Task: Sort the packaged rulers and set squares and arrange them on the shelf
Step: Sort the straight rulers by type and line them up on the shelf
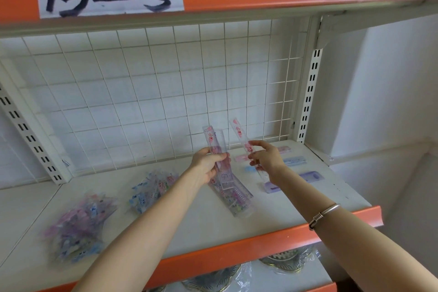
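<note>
Your left hand (205, 166) grips a ruler pack (212, 140), right hand (267, 159) pinches a second pack (240, 134), both tilted above the shelf (201, 225). Loose pile (80, 223) far left.

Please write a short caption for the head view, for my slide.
The left hand grips a ruler pack and the right hand pinches a second ruler above the shelf.

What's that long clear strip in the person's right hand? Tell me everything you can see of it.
The packaged ruler is a long, narrow strip in clear plastic with pink and red print, a heart-like mark near its top. It is tilted, top leaning left, lower end showing below the right hand, whose thumb and fingers pinch it near mid-length. It is held in the air above the shelf, apart from the bundle of rulers in the left hand. Its markings are blurred.
</note>
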`<state>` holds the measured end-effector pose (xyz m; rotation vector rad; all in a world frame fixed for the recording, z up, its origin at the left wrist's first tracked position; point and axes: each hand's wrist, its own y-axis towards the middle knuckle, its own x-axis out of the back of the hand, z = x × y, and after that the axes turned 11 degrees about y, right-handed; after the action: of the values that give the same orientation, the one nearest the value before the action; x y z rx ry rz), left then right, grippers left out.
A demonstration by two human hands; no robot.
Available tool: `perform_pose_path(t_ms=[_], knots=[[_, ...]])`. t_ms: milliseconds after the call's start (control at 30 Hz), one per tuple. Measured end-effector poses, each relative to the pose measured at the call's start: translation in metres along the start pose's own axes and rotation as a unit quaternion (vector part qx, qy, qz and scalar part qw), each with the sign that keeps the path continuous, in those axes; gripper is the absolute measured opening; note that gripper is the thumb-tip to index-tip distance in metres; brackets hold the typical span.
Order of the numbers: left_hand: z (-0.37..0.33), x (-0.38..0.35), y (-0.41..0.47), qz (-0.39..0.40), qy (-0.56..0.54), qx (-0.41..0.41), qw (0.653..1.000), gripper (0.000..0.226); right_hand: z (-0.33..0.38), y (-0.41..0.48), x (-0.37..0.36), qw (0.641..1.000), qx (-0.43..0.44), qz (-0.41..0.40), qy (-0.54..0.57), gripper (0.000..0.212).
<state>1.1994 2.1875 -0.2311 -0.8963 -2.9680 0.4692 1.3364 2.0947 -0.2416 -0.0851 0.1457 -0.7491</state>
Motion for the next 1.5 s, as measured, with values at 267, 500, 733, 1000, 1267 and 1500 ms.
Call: perform_pose_path(t_ms=[267, 500, 733, 1000, 1267, 1500], knots=[[0.0, -0.018, 0.013, -0.001, 0.023, 0.023, 0.999, 0.023, -0.004, 0.024, 0.03, 0.988, 0.052, 0.006, -0.148, 0.028], [0.002, -0.031, 0.027, -0.019, 0.039, -0.003, 0.999, 0.023, 0.004, 0.055, 0.057, 0.909, 0.143, -0.023, -0.391, 0.029], [-0.001, -0.036, 0.035, -0.052, 0.041, -0.054, 0.996, 0.027, 0.006, 0.087, 0.06, 0.774, 0.197, 0.106, -0.592, 0.03], [-0.001, -0.032, 0.044, -0.059, 0.046, -0.044, 0.996, 0.029, 0.001, 0.11, 0.058, 0.767, 0.17, 0.195, -0.587, 0.024], [0.002, -0.038, 0.043, -0.035, 0.022, -0.027, 0.999, 0.03, -0.003, 0.106, 0.059, 0.841, 0.162, 0.161, -0.491, 0.031], [0.01, -0.059, 0.038, -0.005, 0.028, -0.028, 0.999, 0.032, 0.018, 0.062, 0.033, 0.986, -0.04, 0.158, 0.02, 0.013]])
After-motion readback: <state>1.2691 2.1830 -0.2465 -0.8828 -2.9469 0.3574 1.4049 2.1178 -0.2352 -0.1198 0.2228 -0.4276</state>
